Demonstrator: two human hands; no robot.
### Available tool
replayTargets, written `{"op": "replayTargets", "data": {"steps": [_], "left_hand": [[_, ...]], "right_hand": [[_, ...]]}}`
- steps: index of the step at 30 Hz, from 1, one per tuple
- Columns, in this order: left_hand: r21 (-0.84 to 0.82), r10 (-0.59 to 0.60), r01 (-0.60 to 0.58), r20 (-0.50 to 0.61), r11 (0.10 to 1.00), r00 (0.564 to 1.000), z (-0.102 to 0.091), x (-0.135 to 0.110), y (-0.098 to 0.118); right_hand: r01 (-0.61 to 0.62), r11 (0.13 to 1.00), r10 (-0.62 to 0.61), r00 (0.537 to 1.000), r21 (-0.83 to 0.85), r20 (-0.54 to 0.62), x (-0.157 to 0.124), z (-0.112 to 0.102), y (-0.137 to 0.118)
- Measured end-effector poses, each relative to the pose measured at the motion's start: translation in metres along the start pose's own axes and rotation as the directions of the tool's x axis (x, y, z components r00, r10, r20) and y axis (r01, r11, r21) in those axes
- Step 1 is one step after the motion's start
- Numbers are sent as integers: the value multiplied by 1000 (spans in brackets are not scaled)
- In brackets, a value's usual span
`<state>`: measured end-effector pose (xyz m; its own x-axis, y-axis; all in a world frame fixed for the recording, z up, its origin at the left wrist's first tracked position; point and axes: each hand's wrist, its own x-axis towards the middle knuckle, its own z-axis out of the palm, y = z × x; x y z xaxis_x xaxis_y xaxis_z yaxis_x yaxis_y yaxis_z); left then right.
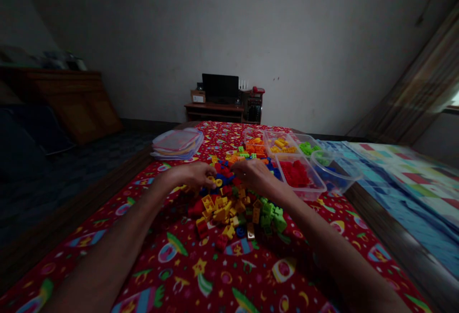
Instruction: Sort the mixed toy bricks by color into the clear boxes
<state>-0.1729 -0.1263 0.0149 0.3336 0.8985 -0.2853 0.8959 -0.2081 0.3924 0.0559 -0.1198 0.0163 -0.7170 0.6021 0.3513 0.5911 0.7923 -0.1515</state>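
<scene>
forearms [107, 251], stretched over heap of blocks [229, 212]; left hand [191, 175] half closed beside yellow block [215, 182]; right hand [253, 177] curled near blue blocks [226, 177]; any hold hidden, impossible to tell.

The left hand [191, 175] and right hand [253, 175] are covering part of the plastic brick pile [229, 212], hiding whatever bricks lie beneath them. A yellow ring-shaped piece [215, 182] is sitting between them; I cannot tell whether either hand is touching it. Both forearms [107, 253] are running off the bottom edge of the frame. The loose bricks in the far clear tray [255, 141] are too small and blurred to identify by shape. The round clear container [333, 169] at right is blurring its contents behind its plastic wall. The stacked flat clear packets [177, 144] at upper center-left are showing only indistinct layers. The dark objects [60, 59] at upper left are blurring into shadow.
</scene>
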Motion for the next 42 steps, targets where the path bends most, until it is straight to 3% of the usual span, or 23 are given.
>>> {"op": "replayTargets", "data": {"steps": [3,6,12,17,23,27,36,39,42], "left_hand": [[29,-24,25,-38,999,999,2,1,5],[17,48,-48,-45,999,998,3,3,9],[-201,124,-122,-1,972,992,4,6,12],[-305,114,-138,-98,942,989,0,0,24],[-511,104,-158,-132,845,986,3,2,24],[-574,126,-253,-252,779,960,10,11,28],[-497,80,-305,-422,812,903,25,22,43],[-465,82,-291,-420,836,904,14,15,39],[-335,-11,-182,-503,925,864,-7,3,25]], "right_hand": [[106,994,-107,994,24,34,1,13,-13],[147,987,-151,987,64,62,0,24,-23],[76,997,-77,996,35,42,0,38,-21],[13,998,-12,1000,57,-18,3,31,-5],[13,967,17,993,253,-114,4,23,6],[-26,916,94,984,401,-150,6,20,4],[64,893,20,983,446,-180,7,17,-1],[20,908,63,981,419,-183,6,8,8],[-112,913,199,961,391,-190,6,-5,34]]}}
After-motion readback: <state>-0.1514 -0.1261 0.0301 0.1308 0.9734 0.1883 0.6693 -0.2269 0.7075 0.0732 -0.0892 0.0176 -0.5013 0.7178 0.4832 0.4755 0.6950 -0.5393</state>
